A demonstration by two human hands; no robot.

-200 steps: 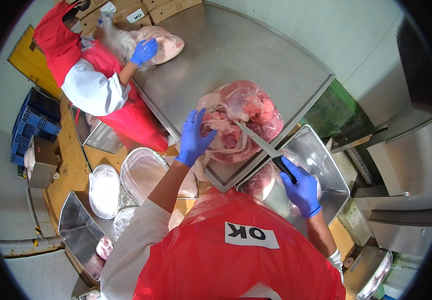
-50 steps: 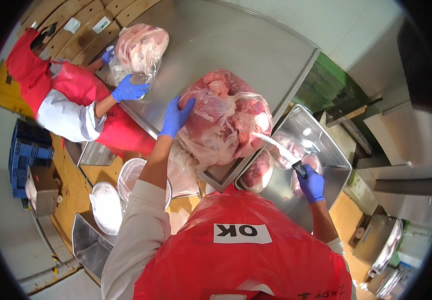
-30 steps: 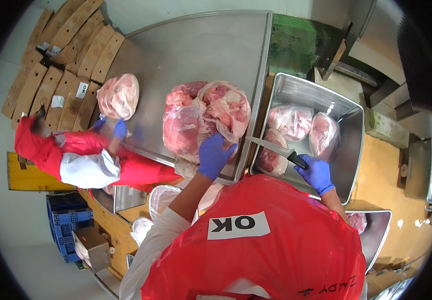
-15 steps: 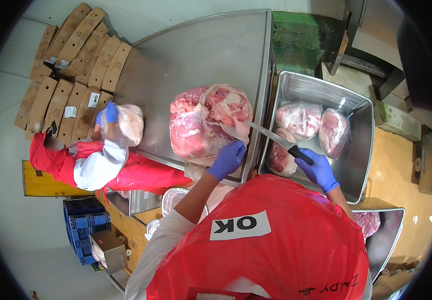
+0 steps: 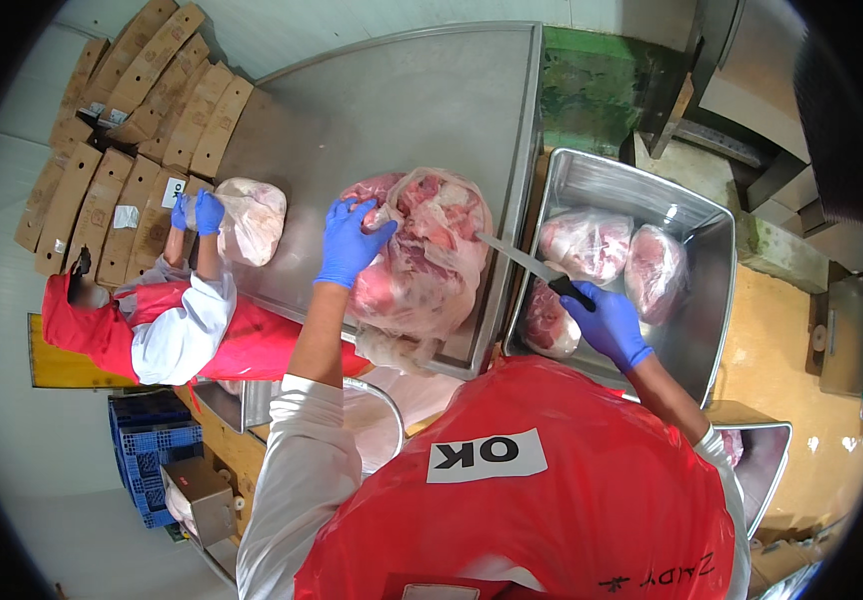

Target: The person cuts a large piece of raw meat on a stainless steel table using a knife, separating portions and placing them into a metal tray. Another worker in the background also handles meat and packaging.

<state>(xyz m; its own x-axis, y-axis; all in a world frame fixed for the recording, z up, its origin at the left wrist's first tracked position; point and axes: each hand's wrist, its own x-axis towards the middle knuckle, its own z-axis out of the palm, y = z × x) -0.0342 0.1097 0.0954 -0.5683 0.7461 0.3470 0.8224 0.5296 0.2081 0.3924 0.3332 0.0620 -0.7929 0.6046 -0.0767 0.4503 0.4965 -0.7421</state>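
A big block of raw meat (image 5: 422,285) in clear plastic lies on the steel table (image 5: 432,90), near its front right corner. The plastic is parted on top, showing red flesh and fat. My left hand (image 5: 354,242), in a blue glove, rests on the block's left side with thumb and fingers apart. In my blue-gloved right hand (image 5: 612,328) is the black handle of a knife (image 5: 527,258). Its blade points up and left, the tip at the block's right edge. Loose plastic (image 5: 392,348) hangs at the block's near side.
Right of the table stands a steel tub (image 5: 707,300) holding several bagged meat pieces (image 5: 592,245). At the left, a co-worker (image 5: 167,320) in a red apron handles a pale bagged piece (image 5: 252,220). Cardboard boxes (image 5: 102,210) are stacked behind. Another steel bin (image 5: 767,465) is at lower right.
My left hand has gone from the block's near right corner to its left side. The knife has shifted slightly left and up. The co-worker's hands have moved left on their piece.
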